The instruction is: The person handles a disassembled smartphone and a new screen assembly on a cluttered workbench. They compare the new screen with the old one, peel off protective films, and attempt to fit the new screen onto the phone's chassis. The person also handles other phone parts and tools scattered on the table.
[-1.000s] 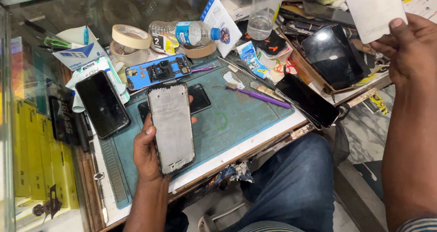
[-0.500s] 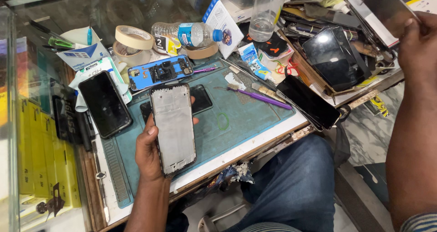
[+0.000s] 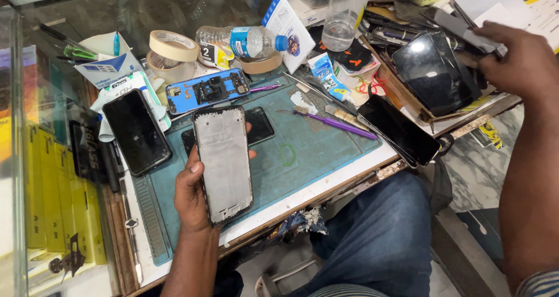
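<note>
Phone frame (image 3: 223, 163) in left-hand grip (image 3: 192, 195)

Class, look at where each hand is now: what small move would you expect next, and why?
Probably the right hand brings the flat panel it grips over to the phone frame, since the left hand holds that frame face up and bare above the mat.

Left hand (image 3: 195, 195): gripping from underneath, thumb lying along the near edge, fingertips curling round the far edge.
Left forearm: rising bare from the bottom of the view, wrist held straight.
Right hand (image 3: 518, 58): reaching out far to the right, knuckles up, fingers closing in a pinch.
Right arm: stretching up along the right edge.
</note>
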